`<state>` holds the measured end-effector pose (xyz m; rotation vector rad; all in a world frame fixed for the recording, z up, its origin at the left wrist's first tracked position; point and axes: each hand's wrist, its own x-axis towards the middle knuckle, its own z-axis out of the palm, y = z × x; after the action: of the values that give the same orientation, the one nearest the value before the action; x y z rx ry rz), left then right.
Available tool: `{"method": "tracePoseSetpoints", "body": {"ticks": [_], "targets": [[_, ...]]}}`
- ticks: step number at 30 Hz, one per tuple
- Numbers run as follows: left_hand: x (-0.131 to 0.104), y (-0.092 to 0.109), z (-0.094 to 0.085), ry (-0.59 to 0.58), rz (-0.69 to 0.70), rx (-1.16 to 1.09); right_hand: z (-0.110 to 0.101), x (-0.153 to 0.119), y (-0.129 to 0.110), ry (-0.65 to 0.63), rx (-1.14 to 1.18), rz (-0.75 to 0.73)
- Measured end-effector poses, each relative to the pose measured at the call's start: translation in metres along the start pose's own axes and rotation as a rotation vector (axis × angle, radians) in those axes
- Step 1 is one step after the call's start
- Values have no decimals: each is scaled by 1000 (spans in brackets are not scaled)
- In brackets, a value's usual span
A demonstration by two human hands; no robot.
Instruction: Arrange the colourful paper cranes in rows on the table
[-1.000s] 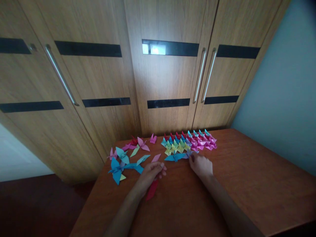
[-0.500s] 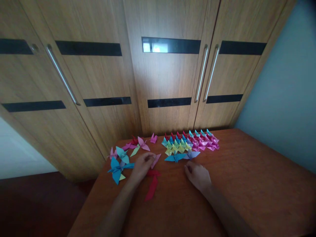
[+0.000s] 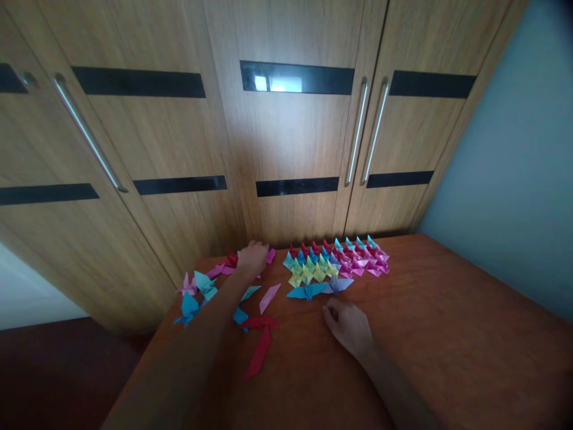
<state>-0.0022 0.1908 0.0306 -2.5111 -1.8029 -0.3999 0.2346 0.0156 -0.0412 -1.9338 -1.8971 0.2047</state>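
Observation:
My left hand reaches over the far left group of folded paper, beside a bright pink paper piece. Its back faces me and hides most of the fingers and whatever lies under them. On the near side, a pale pink folded strip lies by itself, with red folded strips closer to me. My right hand rests on the table with its fingers curled in and nothing visible in them. Just beyond it sit a lilac paper crane and a blue paper crane, side by side.
Rows of small paper cranes in red, blue, green, yellow and pink stand at the back of the wooden table. Loose blue, teal and pink folded papers lie at the left. A wooden wardrobe rises behind the table.
My left hand has moved from the pale pink strip, which stays on the table, to the back left group. My right hand stays by the lilac crane. The camera view has turned slightly right.

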Motion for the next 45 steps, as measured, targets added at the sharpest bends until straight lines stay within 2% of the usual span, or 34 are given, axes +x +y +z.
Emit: {"method": "tracePoseSetpoints", "body": {"ticks": [4, 8, 15, 18, 20, 24, 28, 31, 34, 40, 43, 45], "targets": [[-3, 3, 5, -21, 26, 82, -2, 0, -2, 3, 6, -12], [-12, 8, 3, 34, 30, 117, -1, -1, -2, 33, 20, -26], [-45, 25, -25, 271, 5, 83, -2, -1, -2, 144, 185, -128], [-72, 38, -32, 448, 9, -121, -6, -4, -8, 210, 321, -223], [-93, 47, -32, 516, -12, -295, -9, -10, -16, 226, 413, -302], [-133, 60, -22, 470, 44, -405, -10, -26, -36, 172, 566, -464], [-159, 67, -10, 424, 261, -344, -8, -36, -49, 81, 684, -544], [-167, 72, -5, 450, 370, -301, -9, -37, -51, 52, 751, -537], [-170, 77, -3, 467, 439, -292, -10, -34, -48, 82, 838, -485], [-176, 86, -9, 362, 497, -425, -13, -27, -45, 87, 1050, -289], [-175, 83, -14, 404, 438, -546, -9, -21, -42, 90, 1063, -209], [-172, 77, -15, 453, 315, -630, -5, -18, -40, 81, 1053, -179]]}}
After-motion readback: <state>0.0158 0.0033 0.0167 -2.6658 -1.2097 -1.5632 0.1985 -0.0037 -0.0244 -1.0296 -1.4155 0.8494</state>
